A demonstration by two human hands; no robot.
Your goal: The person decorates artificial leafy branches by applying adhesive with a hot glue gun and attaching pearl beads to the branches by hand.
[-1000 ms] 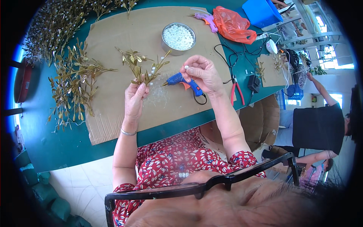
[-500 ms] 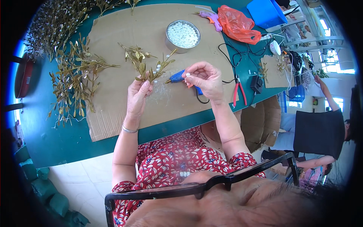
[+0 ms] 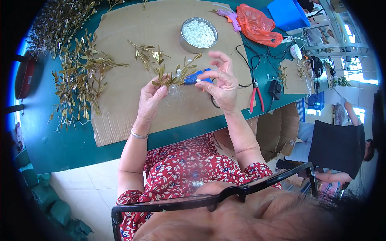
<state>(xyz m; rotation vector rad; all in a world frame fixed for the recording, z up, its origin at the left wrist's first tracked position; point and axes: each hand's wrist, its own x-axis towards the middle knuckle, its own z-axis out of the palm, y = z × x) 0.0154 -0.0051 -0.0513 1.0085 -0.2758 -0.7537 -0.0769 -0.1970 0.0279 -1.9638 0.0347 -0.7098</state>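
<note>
My left hand [image 3: 150, 94] pinches a gold leafy sprig [image 3: 171, 74] by its stem above the brown cardboard sheet [image 3: 120, 100]. Small white beads sit among the sprig's leaves. My right hand [image 3: 221, 82] grips a blue glue gun [image 3: 195, 77], its nozzle touching the sprig near the beads. The gun's black cord [image 3: 245, 60] trails off to the right. A round metal tin of white beads [image 3: 198, 34] stands just beyond my hands.
A heap of gold sprigs [image 3: 78, 78] lies at the left on the green table [image 3: 52, 140]. Red-handled pliers [image 3: 256, 96], an orange bag [image 3: 257, 26], a second pink glue gun [image 3: 227, 15] and a blue box [image 3: 287, 14] lie right. A person in black sits far right.
Both hands have drawn together: the glue gun's nozzle has come up to the sprig, and my right fingers have spread out above it.
</note>
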